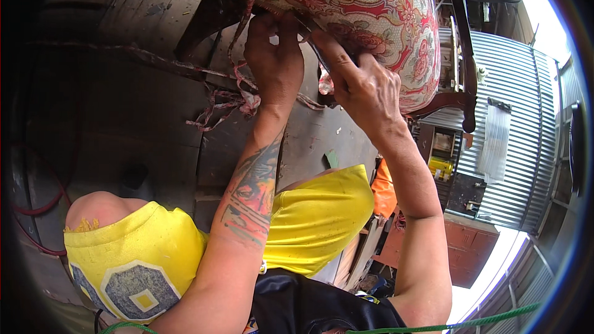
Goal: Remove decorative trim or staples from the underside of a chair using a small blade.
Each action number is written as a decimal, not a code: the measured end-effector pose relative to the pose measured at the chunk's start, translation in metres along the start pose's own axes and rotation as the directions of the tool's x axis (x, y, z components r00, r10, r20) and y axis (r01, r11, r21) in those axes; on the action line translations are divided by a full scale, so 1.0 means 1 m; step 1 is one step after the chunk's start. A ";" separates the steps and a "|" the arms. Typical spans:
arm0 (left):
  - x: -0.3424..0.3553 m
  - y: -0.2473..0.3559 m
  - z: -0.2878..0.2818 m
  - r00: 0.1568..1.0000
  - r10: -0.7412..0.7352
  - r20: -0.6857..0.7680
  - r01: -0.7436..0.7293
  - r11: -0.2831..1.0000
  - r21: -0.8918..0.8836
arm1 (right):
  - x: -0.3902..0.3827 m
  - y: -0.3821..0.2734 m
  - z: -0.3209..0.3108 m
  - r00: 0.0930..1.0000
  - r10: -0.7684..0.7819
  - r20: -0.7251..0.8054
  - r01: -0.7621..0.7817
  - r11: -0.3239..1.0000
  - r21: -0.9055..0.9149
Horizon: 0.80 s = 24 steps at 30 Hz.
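Floral seat stood ahead of you. Your left hand bunched narrow at its lower edge; couldn't tell what it pinched. Your right hand, just beside at that edge, gripped a slim tool, kind unclear. Tangled fabric strips showed near your left hand.

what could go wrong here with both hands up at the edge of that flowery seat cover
The right hand seems to hold a thin tool close to the left hand, so a slip might nick the fingers.

The floral upholstery is right at the fingertips; a stray poke could mark or snag it.

A tangle of fabric strips shows beside the left wrist and might catch on that arm.
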<state>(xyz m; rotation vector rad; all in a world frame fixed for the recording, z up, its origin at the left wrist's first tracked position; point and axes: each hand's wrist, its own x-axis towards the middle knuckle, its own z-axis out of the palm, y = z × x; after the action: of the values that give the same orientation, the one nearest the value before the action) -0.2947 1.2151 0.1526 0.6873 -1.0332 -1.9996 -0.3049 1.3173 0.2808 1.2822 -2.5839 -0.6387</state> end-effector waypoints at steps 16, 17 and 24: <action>0.002 -0.007 0.005 0.999 0.029 -0.023 -0.030 0.997 -0.075 | -0.016 0.019 0.023 0.985 0.034 -0.167 -0.006 0.986 0.167; 0.002 -0.008 0.002 0.999 0.055 0.002 -0.054 0.997 -0.050 | -0.016 0.019 0.021 0.985 0.024 -0.172 0.010 0.981 0.193; 0.003 0.002 0.004 0.999 -0.025 -0.035 0.018 0.983 -0.182 | -0.016 0.020 0.012 0.988 -0.004 -0.156 0.025 0.991 0.134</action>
<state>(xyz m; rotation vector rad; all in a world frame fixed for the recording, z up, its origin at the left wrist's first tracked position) -0.2984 1.2138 0.1557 0.6368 -0.8125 -2.0612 -0.3138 1.3444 0.2798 1.3348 -2.5281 -0.3544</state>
